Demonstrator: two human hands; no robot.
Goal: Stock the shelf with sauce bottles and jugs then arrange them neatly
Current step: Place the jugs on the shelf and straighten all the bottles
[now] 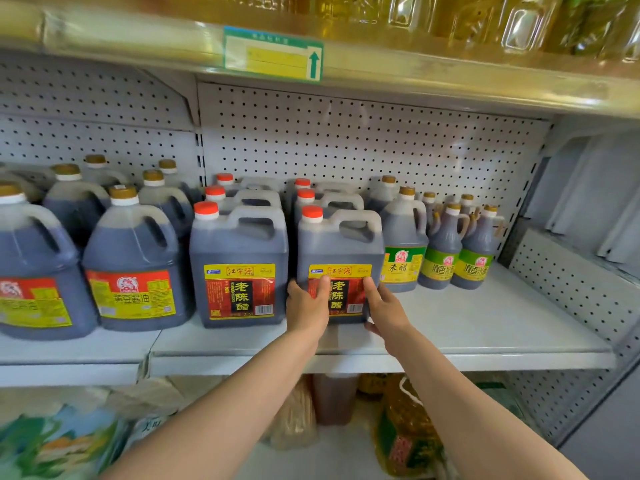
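Observation:
A square dark vinegar jug [341, 247] with an orange cap and a red-and-yellow label stands at the front of the white middle shelf [485, 323]. My left hand [306, 308] grips its lower left corner, thumb up on the label. My right hand [384, 306] grips its lower right corner, fingers on the label and thumb near the base. A matching jug [239, 251] stands just to its left. More orange-capped jugs are lined up behind both.
Round soy sauce jugs [133, 258] with gold caps fill the shelf to the left. A rice vinegar bottle [403, 237] and smaller green-labelled bottles [460, 247] stand to the right. Oil bottles [485, 19] sit on the shelf above, bagged goods [405, 431] below.

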